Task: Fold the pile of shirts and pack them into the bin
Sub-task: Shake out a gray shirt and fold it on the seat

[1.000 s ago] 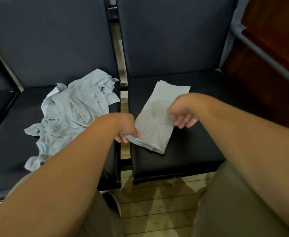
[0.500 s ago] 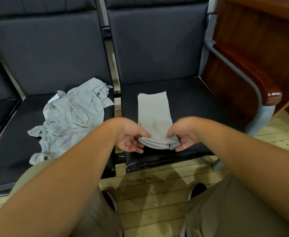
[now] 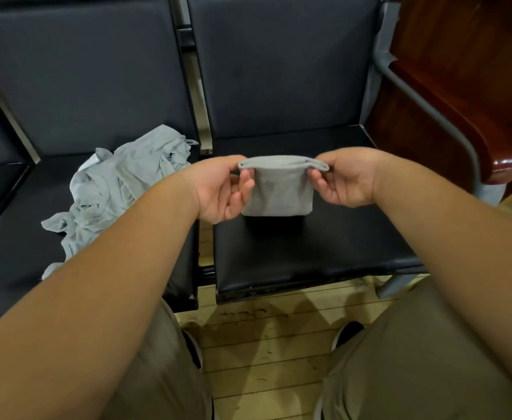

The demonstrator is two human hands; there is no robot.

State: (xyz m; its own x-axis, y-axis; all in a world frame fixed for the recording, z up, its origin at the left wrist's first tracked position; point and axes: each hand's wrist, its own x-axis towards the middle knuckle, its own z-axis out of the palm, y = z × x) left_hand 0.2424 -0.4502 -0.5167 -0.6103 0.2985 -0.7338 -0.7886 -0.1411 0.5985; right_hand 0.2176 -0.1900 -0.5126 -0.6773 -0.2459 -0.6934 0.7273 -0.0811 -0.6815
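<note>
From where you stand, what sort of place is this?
Probably a waiting room or lobby: linked dark padded seats on a metal frame, a polished wooden armrest at the row's end, and a plank floor.

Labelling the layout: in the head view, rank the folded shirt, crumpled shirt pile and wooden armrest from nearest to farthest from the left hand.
1. folded shirt: pinched by the left hand at its top corner.
2. crumpled shirt pile: on the left seat.
3. wooden armrest: far right, beyond the shirt.
</note>
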